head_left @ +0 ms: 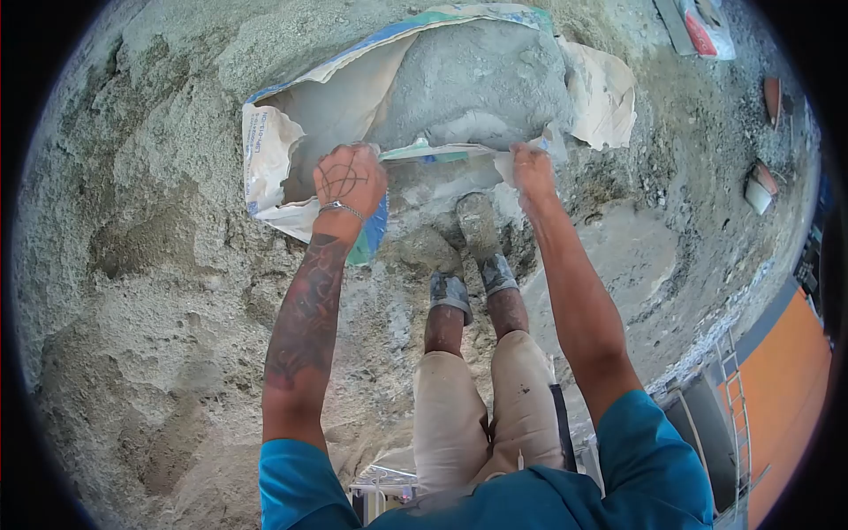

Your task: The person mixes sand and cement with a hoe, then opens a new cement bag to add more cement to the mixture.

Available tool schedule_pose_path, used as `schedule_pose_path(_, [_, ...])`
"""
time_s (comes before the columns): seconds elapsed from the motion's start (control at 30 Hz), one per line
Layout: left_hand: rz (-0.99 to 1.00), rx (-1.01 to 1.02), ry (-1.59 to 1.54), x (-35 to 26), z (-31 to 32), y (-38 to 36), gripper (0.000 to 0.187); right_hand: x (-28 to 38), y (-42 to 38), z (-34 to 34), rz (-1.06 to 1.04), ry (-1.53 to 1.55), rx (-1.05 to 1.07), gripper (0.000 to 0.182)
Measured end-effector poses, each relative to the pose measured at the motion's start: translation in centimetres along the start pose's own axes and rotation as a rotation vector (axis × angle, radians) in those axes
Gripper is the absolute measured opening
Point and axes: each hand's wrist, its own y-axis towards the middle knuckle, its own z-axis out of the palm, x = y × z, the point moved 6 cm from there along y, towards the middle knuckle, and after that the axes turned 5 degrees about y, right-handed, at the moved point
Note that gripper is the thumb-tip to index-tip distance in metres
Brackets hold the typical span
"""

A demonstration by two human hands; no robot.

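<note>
A torn-open paper cement bag (272, 150) lies on the rough ground in front of my feet. Grey cement powder (481, 75) fills its middle and right side. My left hand (351, 179) is closed around the near edge of the bag, left of the middle. Further right along that same edge, my right hand (533, 170) pinches the paper. Between both hands the edge is pulled into a nearly straight, raised line. A ragged paper flap (605, 95) sticks out at the bag's right end. The fingertips of both hands are partly hidden by the paper.
Sandy, lumpy ground (168, 291) surrounds the bag. My dusty shoes (477, 225) stand close to its near side. At the upper right lie a red-and-white bag (707, 31) and broken tile pieces (760, 188). A ladder (735, 397) stands beside an orange surface (786, 389) at lower right.
</note>
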Motion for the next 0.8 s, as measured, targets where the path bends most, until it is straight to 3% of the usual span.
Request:
schedule_pose_path(0.1, [-0.086,0.035,-0.007,1.5,-0.4,1.3,0.017,0.5,0.4,1.2,-0.043,-0.083,-0.016,0.031])
schedule_pose_path(0.17, [-0.182,0.172,-0.007,2.0,1.1,0.8,0.019,0.3,0.0,1.8,-0.056,-0.104,-0.006,0.033])
schedule_pose_path(0.2, [-0.171,0.165,-0.001,2.0,1.8,0.4,0.019,-0.1,-0.2,2.2,-0.066,-0.27,0.009,0.036])
schedule_pose_path(0.23, [-0.178,0.185,0.004,2.0,2.8,-0.3,0.021,-0.8,-0.2,2.4,-0.073,-0.436,0.026,0.04])
schedule_pose_path(0.37, [-0.217,0.299,0.026,0.5,6.3,-3.5,0.025,-7.0,0.1,1.3,-0.004,-0.475,0.037,0.044])
schedule_pose_path(0.47, [-0.074,0.21,0.062,-2.0,8.4,-6.3,0.03,-12.0,0.8,-0.6,0.089,-0.512,0.091,0.049])
schedule_pose_path(0.53, [-0.114,0.3,0.02,-2.3,9.2,-6.8,0.031,-11.6,0.0,-0.6,-0.01,-0.538,0.288,0.065])
schedule_pose_path(0.63, [-0.159,0.406,0.017,-1.7,10.9,-8.7,0.034,-8.1,0.5,-4.0,0.177,-0.603,0.157,0.077])
schedule_pose_path(0.7, [-0.053,0.193,0.065,-2.2,9.7,-8.6,0.026,-6.9,3.1,-7.6,0.232,-0.474,-0.076,0.083])
schedule_pose_path(0.73, [-0.044,0.193,0.07,-2.1,9.9,-8.6,0.026,-8.7,5.8,-9.5,0.301,-0.338,-0.085,0.08])
schedule_pose_path(0.77, [-0.097,0.405,0.084,-1.4,11.3,-8.9,0.035,-10.5,8.4,-10.6,0.366,-0.2,-0.094,0.078])
schedule_pose_path(0.8, [-0.154,0.617,0.099,-0.9,12.6,-9.4,0.043,-10.1,9.5,-10.7,0.366,0.137,-0.122,0.069])
